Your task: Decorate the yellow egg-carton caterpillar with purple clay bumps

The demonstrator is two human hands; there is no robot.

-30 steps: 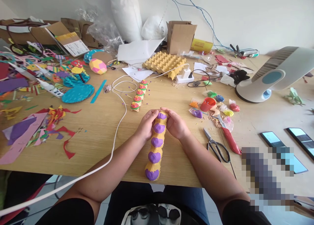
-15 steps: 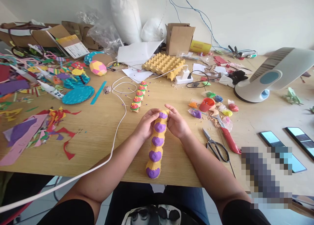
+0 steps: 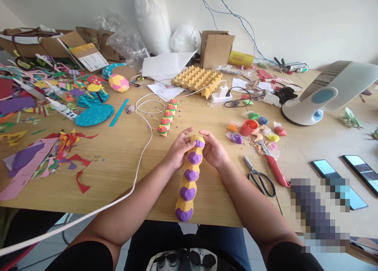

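Pressing of the top purple cap (image 3: 200, 143) seems in hand: left hand (image 3: 178, 151) and right hand (image 3: 215, 151) clasp the far end of the yellow strip (image 3: 189, 178) from both sides, fingertips on that cap. The strip lies on the table (image 3: 118, 164), near end at its front edge. Further pressing calls for an even two-sided hold.

The bumpy strip (image 3: 189, 176) is yellow with a purple cap on each bump. The little caterpillar (image 3: 167, 119) has red, green and yellow stripes. The ball (image 3: 118, 82) has pink and yellow patches. The round paper (image 3: 94, 114) is blue. The fan (image 3: 325, 94) is white with a blue spot. The scissors (image 3: 255, 172) have black handles.
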